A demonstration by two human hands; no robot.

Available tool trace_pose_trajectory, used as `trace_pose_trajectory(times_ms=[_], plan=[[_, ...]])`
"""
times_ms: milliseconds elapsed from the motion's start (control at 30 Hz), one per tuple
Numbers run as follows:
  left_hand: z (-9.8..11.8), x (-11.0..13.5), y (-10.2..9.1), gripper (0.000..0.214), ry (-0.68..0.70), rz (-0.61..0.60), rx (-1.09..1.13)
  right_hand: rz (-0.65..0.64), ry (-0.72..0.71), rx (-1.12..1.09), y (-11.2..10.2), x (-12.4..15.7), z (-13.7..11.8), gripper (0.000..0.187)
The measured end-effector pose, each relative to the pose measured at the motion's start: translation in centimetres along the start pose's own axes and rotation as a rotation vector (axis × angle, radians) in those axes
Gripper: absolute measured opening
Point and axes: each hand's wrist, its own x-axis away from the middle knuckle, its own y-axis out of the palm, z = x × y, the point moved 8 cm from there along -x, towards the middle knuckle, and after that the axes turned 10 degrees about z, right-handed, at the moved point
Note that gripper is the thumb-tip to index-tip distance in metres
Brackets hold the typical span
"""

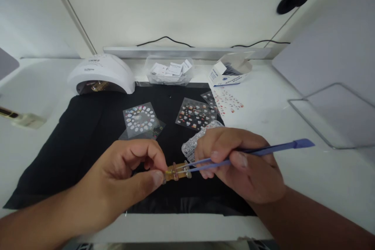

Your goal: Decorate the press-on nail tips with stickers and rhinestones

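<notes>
Between thumb and fingertips, my left hand (131, 174) pinches one end of a small amber-yellow holder (183, 172) with several clear, rounded pieces across it that look like false nails. My right hand (240, 160) grips a pair of blue-purple tweezers (269, 150), whose two slim tips point left and reach over the middle of the holder. Whether the tips pinch anything is too small to tell. Just behind my right fingers, partly covered by them, lies a clear compartment case (190, 147) of tiny shiny bits.
Sticker sheets (140, 119) lie left on the black cloth (88, 133), with darker sticker sheets (196, 114) to the right. Along the back stand a white nail lamp (102, 70), a clear tub (170, 72) of packets and an open carton (230, 72). A wire stand (304, 125) is at right.
</notes>
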Motion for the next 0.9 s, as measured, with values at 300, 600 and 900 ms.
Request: trace_pose_trajectory(times_ms=[300,600,900], plan=[[0.33,-0.14,0.03,0.009,0.015,0.008,0.002,-0.006,0.029,-0.013,0.04,0.14,0.33,0.018],[0.06,0.02,-0.13,0.007,0.003,0.01,-0.004,-0.002,0.043,-0.02,-0.04,0.12,0.25,0.017],[0.37,-0.18,-0.36,0.013,0.062,0.049,-0.17,0.015,0.006,-0.027,-0.17,0.11,0.22,0.016]])
